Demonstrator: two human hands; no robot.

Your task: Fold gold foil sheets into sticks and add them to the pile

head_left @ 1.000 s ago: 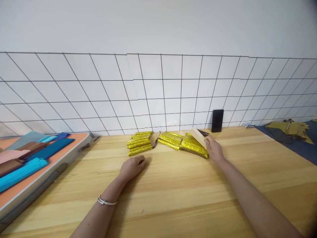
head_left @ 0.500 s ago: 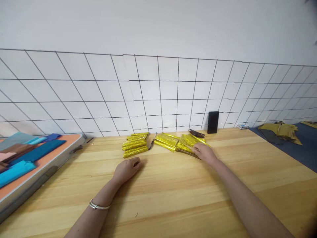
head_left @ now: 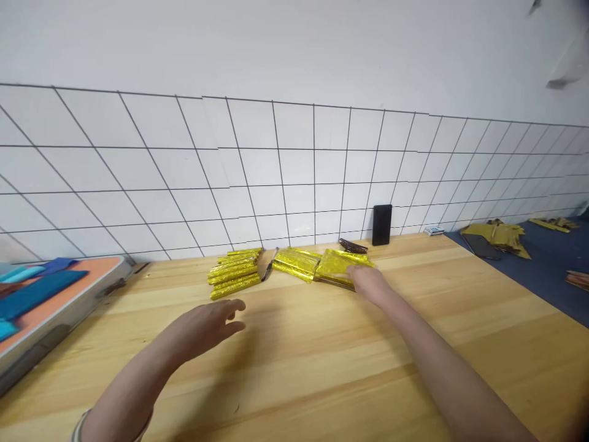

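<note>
My left hand hovers above the wooden table with its thumb and fingers apart and nothing between them. It is nearest to a pile of rolled or folded shiny gold foil strips. My right hand is at the lower right corner of a stack of gold foil sheets. Its fingers look closed on the foil there, though the fingertips are partly hidden. Left of that stack, and touching it, lies another gold foil stack. A dark pen lies between the strips and this stack.
Against the tiled wall leans a black phone-like slab; a dark, patterned bundle lies nearby. A small box stands further right. Gold pieces lie on a dark blue surface. At left, an orange-topped case carries coloured cloths.
My left hand has risen off the table, moved left and opened its fingers. My right hand stays at the same corner of the foil stack. The view has shifted to the right.
</note>
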